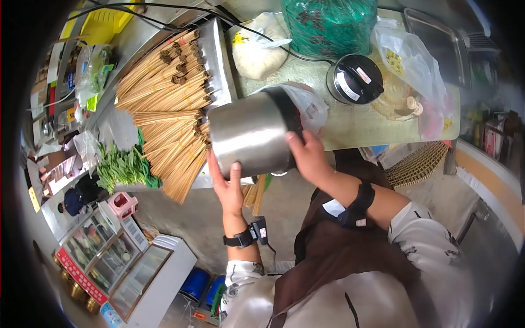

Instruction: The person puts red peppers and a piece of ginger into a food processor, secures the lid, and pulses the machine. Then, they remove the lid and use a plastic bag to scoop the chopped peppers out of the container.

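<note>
A steel pot point(249, 134) with a dark rim lies tipped on its side in the air between my hands, over the counter's front edge. My left hand point(226, 188) presses against the near side of its base end, fingers along the metal. On the right, my right hand point(310, 157) grips the pot near its dark rim, thumb on the steel. The pot's mouth faces right, toward a clear plastic bag point(313, 109); its inside is hidden. Left of the pot, bundles of wooden skewers point(169, 117) are spread on a metal surface.
Behind the pot are a white bag point(258, 54), a green bag point(331, 27) and a black round lid point(355, 79). A clear container point(396, 101) stands at the right. Green leaves point(123, 167) lie at the left. A woven basket point(420, 167) is below the counter. A person point(76, 199) is far left.
</note>
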`<state>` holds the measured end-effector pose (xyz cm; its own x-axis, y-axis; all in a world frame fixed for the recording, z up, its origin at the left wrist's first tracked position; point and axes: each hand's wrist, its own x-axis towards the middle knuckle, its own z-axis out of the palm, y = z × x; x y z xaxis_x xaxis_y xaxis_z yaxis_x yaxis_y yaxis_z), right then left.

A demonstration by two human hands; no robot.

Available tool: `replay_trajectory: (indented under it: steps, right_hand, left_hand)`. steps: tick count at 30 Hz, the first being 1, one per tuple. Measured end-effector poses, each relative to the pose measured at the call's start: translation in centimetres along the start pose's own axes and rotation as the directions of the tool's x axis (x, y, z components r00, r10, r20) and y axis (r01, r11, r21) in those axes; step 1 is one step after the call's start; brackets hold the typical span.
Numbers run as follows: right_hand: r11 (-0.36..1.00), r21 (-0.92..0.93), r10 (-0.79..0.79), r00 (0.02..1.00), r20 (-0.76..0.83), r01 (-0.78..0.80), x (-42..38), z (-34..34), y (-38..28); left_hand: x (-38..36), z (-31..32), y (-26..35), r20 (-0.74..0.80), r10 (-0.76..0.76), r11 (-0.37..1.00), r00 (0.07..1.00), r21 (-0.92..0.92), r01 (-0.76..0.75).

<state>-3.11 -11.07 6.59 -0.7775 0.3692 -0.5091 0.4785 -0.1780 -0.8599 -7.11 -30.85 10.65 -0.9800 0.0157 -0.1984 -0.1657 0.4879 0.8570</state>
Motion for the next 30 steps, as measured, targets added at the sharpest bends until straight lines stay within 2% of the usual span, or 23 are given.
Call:
replay_trajectory:
  steps: [2, 4, 5, 7, 9, 10, 13, 14, 17, 21, 24, 27, 30]
  right_hand:
    - [0.998, -0.013, -0.058, 0.998, 0.032, 0.059, -1.9, 1.3, -2.1]
    - [0.985, -0.051, -0.162, 0.986, 0.050, 0.164, -3.0, 2.1, -3.3]
    - [0.990, -0.078, -0.115, 0.990, 0.081, 0.121, -3.4, 2.6, -3.5]
    - [0.956, -0.129, -0.251, 0.963, 0.095, 0.262, -4.0, 3.4, -3.4]
    - [0.953, -0.172, -0.226, 0.963, 0.151, 0.250, -4.5, 3.6, -3.7]
    - [0.949, -0.195, -0.213, 0.960, 0.179, 0.247, -4.7, 3.6, -4.0]
    - [0.939, -0.238, -0.196, 0.956, 0.219, 0.247, -5.1, 3.6, -4.9]
    - [0.943, -0.241, -0.169, 0.952, 0.255, 0.232, -5.2, 3.5, -5.3]
    - [0.853, -0.307, -0.330, 0.892, 0.309, 0.422, -5.5, 3.8, -5.6]
    - [0.829, -0.323, -0.339, 0.869, 0.361, 0.458, -5.7, 4.2, -6.1]
    - [0.816, -0.298, -0.381, 0.848, 0.368, 0.495, -5.6, 4.8, -6.2]
    - [0.788, -0.243, -0.471, 0.809, 0.352, 0.565, -5.6, 5.9, -5.2]
    - [0.832, -0.094, -0.477, 0.791, 0.384, 0.547, -5.6, 6.7, -4.8]
  left_hand:
    - [-0.5, -1.0, -0.4, -0.018, -0.062, 0.992, 0.998, -0.110, 0.060]
    - [-1.2, -1.0, -0.3, -0.139, 0.040, 0.997, 0.989, 0.074, -0.030]
    - [-1.6, -0.9, -0.3, -0.193, 0.097, 0.983, 0.976, 0.170, -0.065]
    - [-2.7, -0.1, 2.0, -0.192, 0.225, 0.913, 0.955, 0.385, -0.138]
    - [-3.8, 0.8, 4.3, -0.201, 0.360, 0.798, 0.911, 0.573, -0.188]
    - [-4.3, 1.0, 5.3, -0.196, 0.413, 0.782, 0.889, 0.577, -0.236]
    - [-6.2, 1.3, 6.7, 0.025, 0.204, 0.912, 0.979, 0.359, -0.200]
    - [-6.5, 1.8, 6.9, 0.030, 0.167, 0.946, 0.986, 0.275, -0.169]
    - [-7.0, 1.8, 5.9, 0.021, 0.100, 0.992, 0.995, 0.071, -0.101]
    - [-6.9, 0.7, 5.0, 0.059, 0.143, 0.990, 0.988, -0.001, -0.143]
    - [-6.8, 0.8, 5.4, -0.022, 0.155, 0.987, 0.988, 0.055, -0.154]
    - [-6.8, 0.5, 5.0, -0.086, 0.135, 0.991, 0.987, 0.026, -0.134]
    - [-6.5, 0.2, 4.9, -0.155, 0.043, 0.998, 0.987, -0.045, -0.051]
